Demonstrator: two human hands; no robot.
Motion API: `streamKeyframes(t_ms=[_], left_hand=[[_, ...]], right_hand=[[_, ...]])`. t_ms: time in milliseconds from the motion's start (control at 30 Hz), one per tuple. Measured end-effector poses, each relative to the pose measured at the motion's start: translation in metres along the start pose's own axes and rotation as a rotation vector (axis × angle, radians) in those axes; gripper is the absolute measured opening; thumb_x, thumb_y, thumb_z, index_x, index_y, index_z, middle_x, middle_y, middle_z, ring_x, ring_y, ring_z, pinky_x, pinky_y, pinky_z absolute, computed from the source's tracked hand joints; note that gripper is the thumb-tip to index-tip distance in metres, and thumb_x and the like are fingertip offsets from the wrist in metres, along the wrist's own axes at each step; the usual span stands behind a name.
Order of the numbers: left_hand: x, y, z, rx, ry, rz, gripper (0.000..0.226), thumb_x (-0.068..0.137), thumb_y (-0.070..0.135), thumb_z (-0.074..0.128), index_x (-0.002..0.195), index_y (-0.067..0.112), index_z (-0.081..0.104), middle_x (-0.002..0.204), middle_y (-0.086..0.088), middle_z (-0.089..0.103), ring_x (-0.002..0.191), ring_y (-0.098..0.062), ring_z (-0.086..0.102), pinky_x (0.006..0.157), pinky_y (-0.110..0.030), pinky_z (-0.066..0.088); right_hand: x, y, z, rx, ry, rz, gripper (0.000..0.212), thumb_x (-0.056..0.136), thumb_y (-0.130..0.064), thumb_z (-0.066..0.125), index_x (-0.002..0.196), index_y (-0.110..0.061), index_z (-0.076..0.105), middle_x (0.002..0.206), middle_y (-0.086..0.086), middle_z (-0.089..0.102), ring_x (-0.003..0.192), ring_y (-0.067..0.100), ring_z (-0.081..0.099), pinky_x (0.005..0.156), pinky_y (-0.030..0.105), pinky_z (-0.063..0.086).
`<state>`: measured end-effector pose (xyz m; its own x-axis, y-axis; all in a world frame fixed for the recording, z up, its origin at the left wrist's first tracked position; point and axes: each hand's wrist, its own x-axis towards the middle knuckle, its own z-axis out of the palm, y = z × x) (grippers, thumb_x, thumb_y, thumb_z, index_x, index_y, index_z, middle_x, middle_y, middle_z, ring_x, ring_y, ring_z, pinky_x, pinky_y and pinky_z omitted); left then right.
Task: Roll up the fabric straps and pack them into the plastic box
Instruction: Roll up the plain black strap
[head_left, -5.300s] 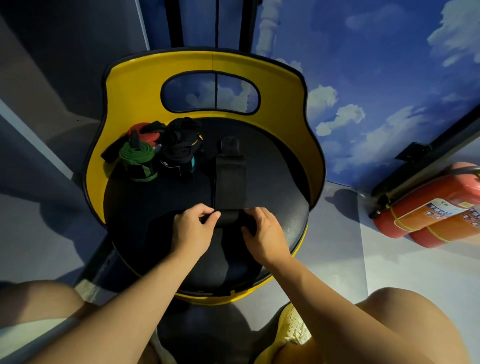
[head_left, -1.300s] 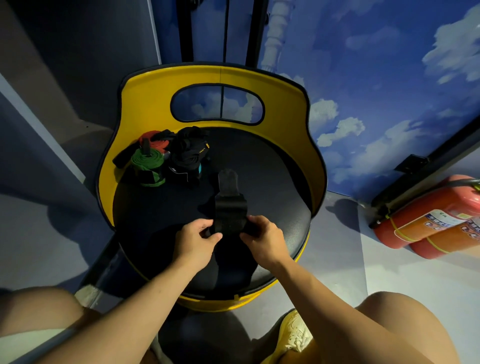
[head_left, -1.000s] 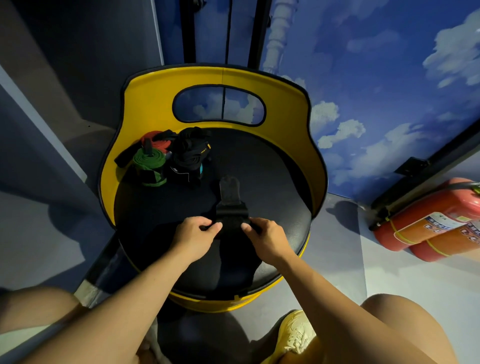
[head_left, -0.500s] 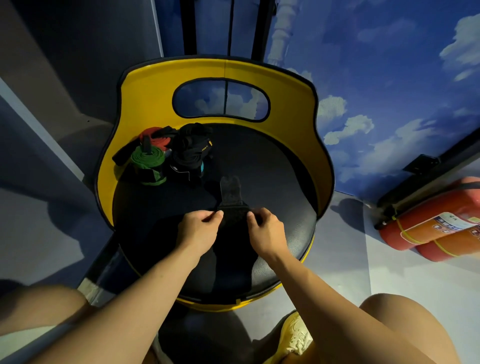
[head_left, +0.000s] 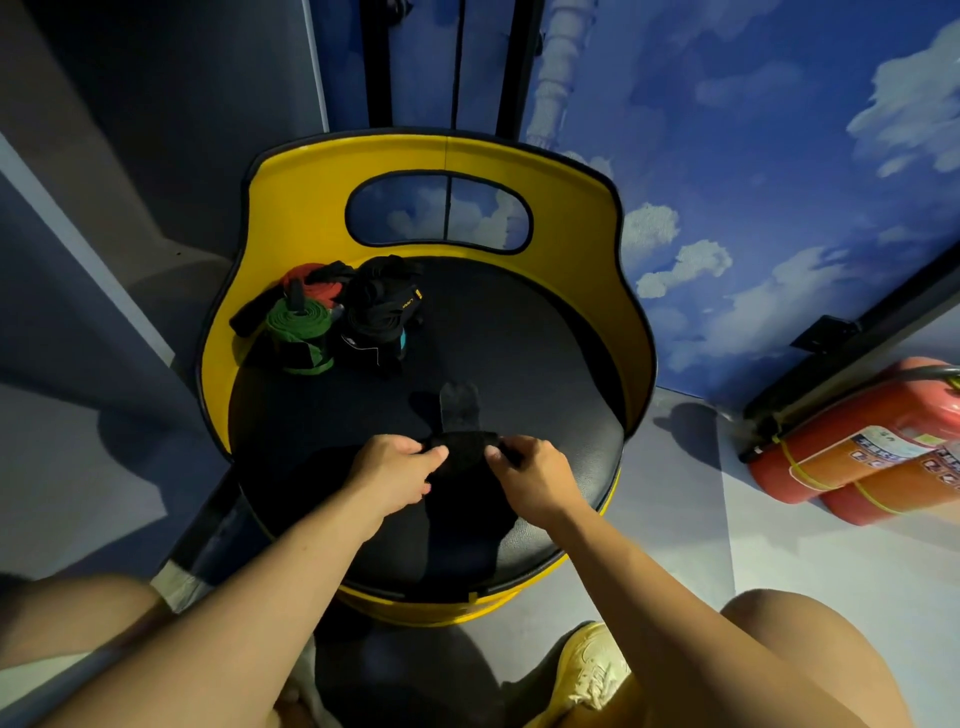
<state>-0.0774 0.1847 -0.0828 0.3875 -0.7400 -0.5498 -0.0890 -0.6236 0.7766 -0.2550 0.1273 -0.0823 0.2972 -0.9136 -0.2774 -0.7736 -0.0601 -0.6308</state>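
A black fabric strap (head_left: 460, 447) lies on the black seat of a yellow round chair (head_left: 550, 395). Most of it is wound into a roll between my hands; a short tail with a narrower tab (head_left: 459, 402) still lies flat beyond it. My left hand (head_left: 395, 473) pinches the roll's left end and my right hand (head_left: 530, 475) pinches its right end. At the seat's back left stand a green rolled strap (head_left: 298, 332), a red one (head_left: 311, 283) behind it, and a bundle of black straps (head_left: 384, 312). No plastic box shows.
The chair's yellow backrest (head_left: 291, 208) curves round the far side of the seat. Two red fire extinguishers (head_left: 857, 452) lie on the floor at the right. My knees and a yellow shoe (head_left: 587, 670) are at the bottom edge.
The flat tail of the black strap has become much shorter as my hands rolled it away from me. The roll between my fingers is thicker.
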Motion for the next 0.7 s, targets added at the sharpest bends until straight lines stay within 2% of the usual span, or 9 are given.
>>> streamKeyframes(t_ms=[100, 133, 233, 333, 467, 600, 700], left_hand=[[0.003, 0.008, 0.003, -0.127, -0.009, -0.099, 0.03, 0.09, 0.033, 0.076, 0.109, 0.012, 0.066, 0.121, -0.01, 0.066, 0.077, -0.025, 0.077, 0.076, -0.033, 0.063], [0.005, 0.01, 0.004, -0.202, -0.012, -0.133, 0.029, 0.089, 0.031, 0.077, 0.106, 0.011, 0.065, 0.122, -0.01, 0.064, 0.079, -0.027, 0.077, 0.073, -0.032, 0.062], [0.01, 0.011, 0.005, -0.429, -0.014, -0.209, 0.041, 0.083, 0.021, 0.082, 0.116, 0.006, 0.063, 0.125, -0.015, 0.062, 0.09, -0.033, 0.074, 0.069, -0.031, 0.061], [0.008, 0.013, 0.005, -0.608, -0.016, -0.245, 0.035, 0.08, 0.013, 0.082, 0.112, 0.009, 0.069, 0.118, -0.017, 0.068, 0.093, -0.031, 0.074, 0.081, -0.035, 0.062], [0.005, 0.021, -0.002, -0.728, -0.098, -0.234, 0.034, 0.082, 0.011, 0.08, 0.114, 0.01, 0.071, 0.115, -0.014, 0.074, 0.099, -0.029, 0.074, 0.081, -0.033, 0.059], [0.006, 0.04, -0.017, -0.748, -0.165, -0.176, 0.034, 0.084, 0.008, 0.077, 0.116, 0.01, 0.068, 0.129, -0.015, 0.063, 0.109, -0.034, 0.068, 0.084, -0.036, 0.058], [0.003, 0.063, -0.03, -0.742, -0.239, -0.089, 0.023, 0.087, 0.004, 0.072, 0.11, 0.007, 0.07, 0.126, -0.016, 0.067, 0.111, -0.035, 0.067, 0.088, -0.042, 0.056]], right_hand=[[0.011, 0.0, 0.006, 0.096, 0.014, 0.074, 0.039, 0.098, -0.05, 0.054, 0.104, -0.015, 0.071, 0.096, 0.007, 0.075, 0.094, 0.028, 0.07, 0.084, 0.041, 0.056], [0.015, 0.0, 0.008, 0.166, 0.028, 0.108, 0.038, 0.096, -0.051, 0.057, 0.1, -0.017, 0.072, 0.093, 0.005, 0.075, 0.092, 0.027, 0.072, 0.085, 0.043, 0.058], [0.024, -0.005, 0.009, 0.487, 0.048, 0.27, 0.029, 0.088, -0.044, 0.072, 0.09, -0.014, 0.069, 0.089, 0.004, 0.074, 0.084, 0.023, 0.074, 0.082, 0.045, 0.062], [0.027, -0.013, 0.002, 0.79, 0.006, 0.35, 0.023, 0.083, -0.028, 0.078, 0.088, -0.009, 0.065, 0.091, 0.009, 0.072, 0.083, 0.023, 0.071, 0.081, 0.041, 0.06], [0.025, -0.025, -0.01, 0.988, -0.032, 0.318, 0.021, 0.084, -0.02, 0.075, 0.093, -0.011, 0.059, 0.09, 0.009, 0.067, 0.085, 0.021, 0.066, 0.074, 0.032, 0.054], [0.024, -0.039, -0.025, 1.049, -0.03, 0.21, 0.013, 0.086, -0.01, 0.072, 0.089, -0.012, 0.06, 0.089, 0.01, 0.068, 0.084, 0.021, 0.066, 0.071, 0.03, 0.054], [0.028, -0.051, -0.043, 1.076, -0.001, 0.102, 0.018, 0.084, -0.006, 0.072, 0.096, -0.015, 0.061, 0.085, 0.003, 0.067, 0.075, 0.014, 0.065, 0.064, 0.025, 0.05]])
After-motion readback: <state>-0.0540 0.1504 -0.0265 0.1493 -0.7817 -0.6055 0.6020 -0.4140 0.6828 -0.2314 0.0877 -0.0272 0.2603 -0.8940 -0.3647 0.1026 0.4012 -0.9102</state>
